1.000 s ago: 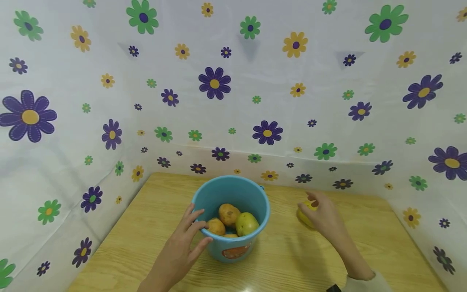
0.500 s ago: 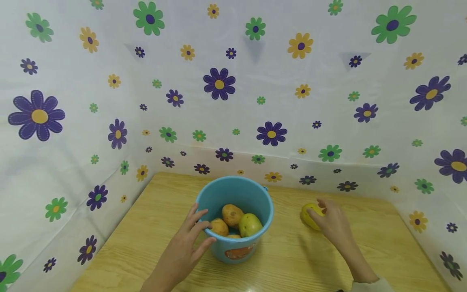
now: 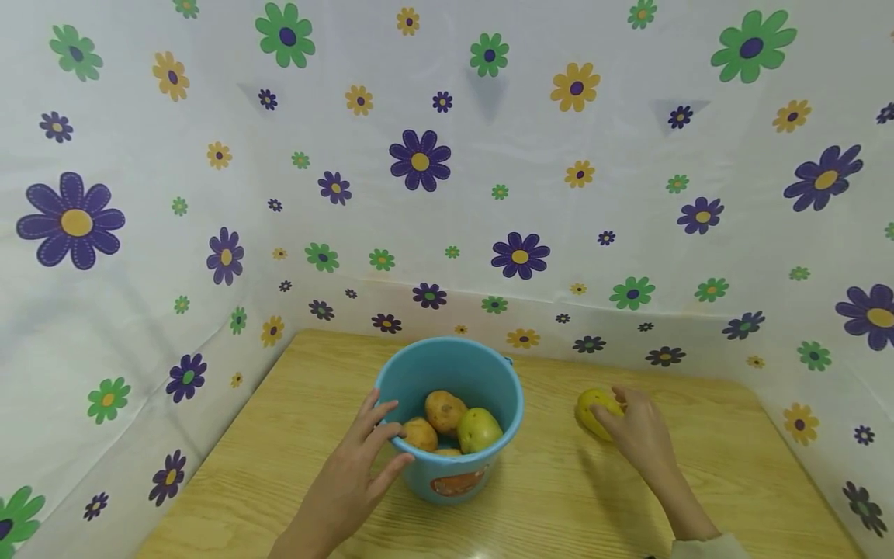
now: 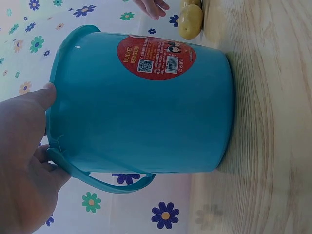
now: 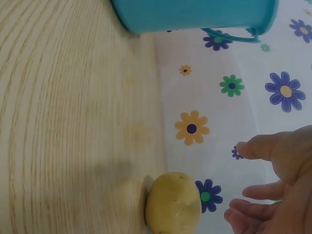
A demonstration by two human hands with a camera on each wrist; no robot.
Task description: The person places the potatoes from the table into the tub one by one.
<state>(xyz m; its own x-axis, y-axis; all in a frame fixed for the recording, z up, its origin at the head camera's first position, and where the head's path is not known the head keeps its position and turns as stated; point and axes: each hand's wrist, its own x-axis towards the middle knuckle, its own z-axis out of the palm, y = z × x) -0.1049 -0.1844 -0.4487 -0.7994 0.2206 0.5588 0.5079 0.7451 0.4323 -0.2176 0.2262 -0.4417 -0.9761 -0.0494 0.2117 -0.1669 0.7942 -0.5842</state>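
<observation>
Currently, the left hand [image 3: 345,473] grips the light-blue, round plastic bucket [image 3: 457,365] between thumb and fingers at its rim's eight o'clock. Inside lie oval brown potatoes [image 3: 445,411] and, at four o'clock, a rounded green fruit [image 3: 479,431]. The right hand [image 3: 641,435], fingers loosely parted and holding nothing, hovers beside an oval, potato-like yellow piece [image 3: 590,419] at the bucket's three o'clock on the wood-grain table [image 3: 545,489].

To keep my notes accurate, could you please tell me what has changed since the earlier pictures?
The right hand has shifted slightly rightward, uncovering more of the yellow item; nothing new is held. The left hand stays at the blue bucket; the green fruit inside is unmoved.
</observation>
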